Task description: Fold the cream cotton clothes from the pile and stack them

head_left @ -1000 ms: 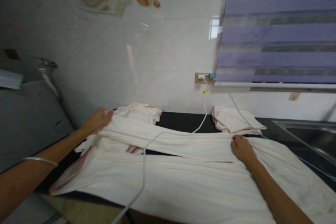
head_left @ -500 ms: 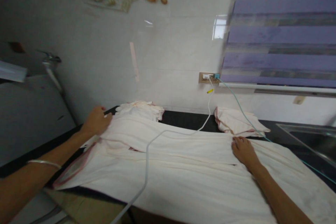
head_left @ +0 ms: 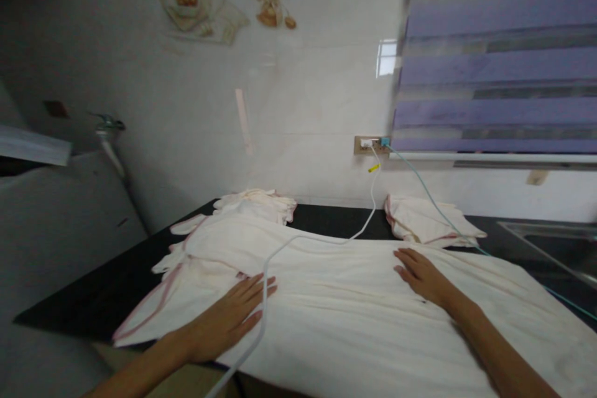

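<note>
A large cream cloth (head_left: 336,305) with a pink border lies folded lengthwise across the black counter (head_left: 93,298). My left hand (head_left: 228,320) rests flat on its near left part, fingers spread, beside a white cable (head_left: 261,311) that crosses the cloth. My right hand (head_left: 420,273) lies flat on the cloth further right, fingers apart. Neither hand grips anything.
A crumpled pile of cream cloths (head_left: 256,202) sits at the back left, a folded cloth (head_left: 426,221) at the back right. The white cable and a teal cable (head_left: 420,183) run to a wall socket (head_left: 370,144). A sink (head_left: 555,245) lies at the right, below a purple blind (head_left: 499,50).
My left hand let go of the cloth's far left corner and came back to press flat on the near left part. The upper fold now lies flat. My right hand spread flat.
</note>
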